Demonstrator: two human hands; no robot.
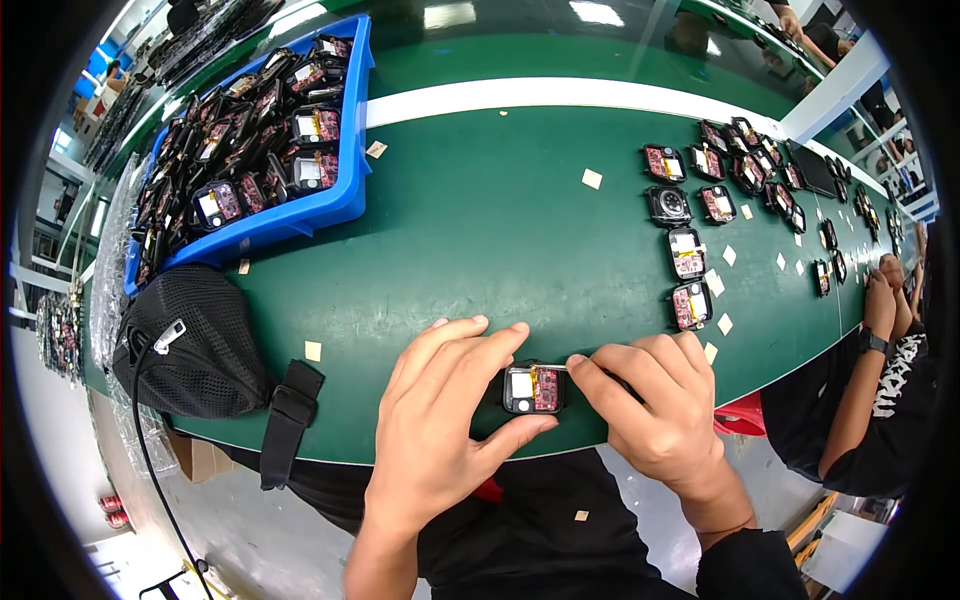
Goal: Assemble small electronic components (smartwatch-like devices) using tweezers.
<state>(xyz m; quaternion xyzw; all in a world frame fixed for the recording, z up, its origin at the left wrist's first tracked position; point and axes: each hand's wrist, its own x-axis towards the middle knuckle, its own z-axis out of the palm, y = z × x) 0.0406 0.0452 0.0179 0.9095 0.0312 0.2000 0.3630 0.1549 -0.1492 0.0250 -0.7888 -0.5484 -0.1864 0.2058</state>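
An open smartwatch case (pixel 533 390) lies on the green bench before me, showing a red circuit board, a white block and a strip of yellow tape. My left hand (pixel 440 400) curves around its left side, thumb by the lower edge and forefinger above the top edge. Those fingers are spread, and I see no firm grip on the case. In my right hand (pixel 650 405), closed fingers pinch a thin, pale, stick-like tool (pixel 550 367). Its tip reaches the case's top edge; most of its length is hidden, so its kind is unclear.
A blue bin (pixel 350 130) heaped with similar cases stands at the far left, above a black mesh pouch (pixel 190 340) with a cable. More watch cases (pixel 687 253) line the right side among small paper squares (pixel 592 178). A co-worker's hand (pixel 880 300) is farther right.
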